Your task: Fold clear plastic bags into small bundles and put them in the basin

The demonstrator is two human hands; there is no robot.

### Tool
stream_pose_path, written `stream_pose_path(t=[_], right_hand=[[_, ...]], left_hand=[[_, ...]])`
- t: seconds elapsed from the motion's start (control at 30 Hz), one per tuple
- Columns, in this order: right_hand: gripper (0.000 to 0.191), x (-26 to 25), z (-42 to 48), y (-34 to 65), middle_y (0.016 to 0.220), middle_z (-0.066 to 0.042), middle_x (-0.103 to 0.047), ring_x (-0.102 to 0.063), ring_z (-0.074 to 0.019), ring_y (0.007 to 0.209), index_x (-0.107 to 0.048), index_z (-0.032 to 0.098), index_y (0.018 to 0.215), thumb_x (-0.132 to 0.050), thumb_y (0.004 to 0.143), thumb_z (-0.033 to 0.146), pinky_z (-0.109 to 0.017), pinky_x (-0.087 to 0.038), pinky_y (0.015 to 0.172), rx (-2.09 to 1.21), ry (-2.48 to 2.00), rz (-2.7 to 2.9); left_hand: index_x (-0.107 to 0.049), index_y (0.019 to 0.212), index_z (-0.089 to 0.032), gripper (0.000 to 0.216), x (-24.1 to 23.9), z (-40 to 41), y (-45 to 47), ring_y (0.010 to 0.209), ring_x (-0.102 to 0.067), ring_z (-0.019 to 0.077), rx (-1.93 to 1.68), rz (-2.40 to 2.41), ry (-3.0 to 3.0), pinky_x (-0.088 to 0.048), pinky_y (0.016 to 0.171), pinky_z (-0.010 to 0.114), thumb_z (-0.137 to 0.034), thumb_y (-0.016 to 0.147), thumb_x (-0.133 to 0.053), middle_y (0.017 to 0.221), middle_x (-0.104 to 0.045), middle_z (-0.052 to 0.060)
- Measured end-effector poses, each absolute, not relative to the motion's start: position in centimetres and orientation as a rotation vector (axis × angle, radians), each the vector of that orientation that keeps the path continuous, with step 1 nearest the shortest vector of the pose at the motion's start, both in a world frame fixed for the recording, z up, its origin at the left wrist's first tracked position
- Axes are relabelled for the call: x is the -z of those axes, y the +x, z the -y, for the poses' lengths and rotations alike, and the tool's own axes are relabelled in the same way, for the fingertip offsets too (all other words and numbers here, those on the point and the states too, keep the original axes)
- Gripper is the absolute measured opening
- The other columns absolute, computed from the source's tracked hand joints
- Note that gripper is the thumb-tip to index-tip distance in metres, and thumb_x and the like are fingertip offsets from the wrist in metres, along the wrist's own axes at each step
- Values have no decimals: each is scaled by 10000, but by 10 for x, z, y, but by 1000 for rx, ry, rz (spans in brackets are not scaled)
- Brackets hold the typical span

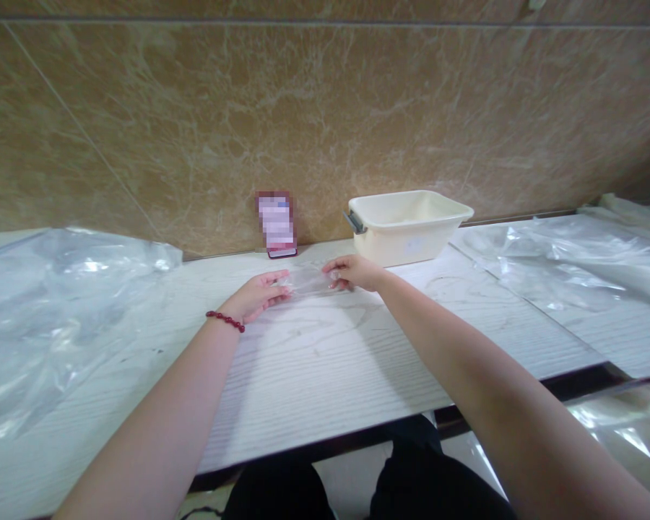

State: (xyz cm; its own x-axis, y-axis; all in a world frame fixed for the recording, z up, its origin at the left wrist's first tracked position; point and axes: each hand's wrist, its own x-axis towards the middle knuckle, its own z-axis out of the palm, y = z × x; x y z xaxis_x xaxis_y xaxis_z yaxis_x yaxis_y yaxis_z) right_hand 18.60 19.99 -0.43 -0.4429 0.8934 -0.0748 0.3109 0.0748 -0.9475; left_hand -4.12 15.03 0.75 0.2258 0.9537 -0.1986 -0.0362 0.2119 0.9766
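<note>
"Head view: what comes first by size?"

"Brown marbled wall (325, 108) across the whole top. Beneath, a pale wood-grain table (303, 375). At its left, loose clear sheeting (59, 310), cut off by the frame; at its right, more clear plastic (568, 263), also cut off. Below the front edge, black-clad legs (438, 477), only partly in view."

"And smaller?"

"Near the wall, a cream tub (387, 244) with a grey handle, its floor hidden behind the near side. To the left of that, a red-framed device (277, 225), propped against the wall (screen blurred into squares, so unreadable)."

"Now the hands: spread or pinching?"

"At the left hand (260, 295), a loose pinch of thumb and fingers on one end of a small clear plastic piece (308, 279). At the right hand (357, 273), just before the tub, a pinch on the other end."

"Resting on the table, or raised?"

"Impossible to tell; too transparent, with both ends hidden by fingers. Last, on the left wrist, a dark red bead bracelet (225, 321)."
</note>
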Motion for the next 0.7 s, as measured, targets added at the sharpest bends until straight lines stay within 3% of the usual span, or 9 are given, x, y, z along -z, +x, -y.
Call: stream_pose_path(t=[0.13, 0.3, 0.5, 0.7], right_hand=[[234, -1, -203, 196, 550, -16, -598, -527, -98, 466, -605, 170, 865, -474, 683, 104, -173, -352, 403, -1061, -1454, 2032], [230, -13, -192, 185, 899, -96, -597, -553, -168, 803, -610, 144, 818, -412, 710, 102, -261, -404, 713, -243, -1587, 2070], [327, -6, -161, 140, 1038, -75, -567, -509, -147, 960, -491, 154, 1072, -287, 819, 187, -243, -362, 814, -278, -1328, 2284], [398, 20, -150, 126, 1236, -131, -405, -329, -210, 1159, -402, 92, 1171, -261, 832, 248, -368, -253, 934, -150, -1343, 2479]], left_hand=[[-501, 1089, -128, 543, -4, -149, -39, 693, -596, 130, -851, -1204, 1162, -469, 694, 271, -82, 569, -651, 836, -617, 65], [-484, 1113, -130, 607, -4, -144, -26, 638, -588, 122, -758, -1351, 1349, -458, 657, 263, -117, 529, -650, 882, -616, 63], [-545, 1053, -134, 531, -6, -138, -14, 705, -573, 154, -717, -1361, 1654, -434, 645, 250, -112, 525, -590, 948, -611, 66], [-542, 1060, -154, 518, -4, -136, -11, 656, -563, 128, -699, -1253, 1543, -432, 617, 240, -101, 545, -558, 827, -636, 32]])
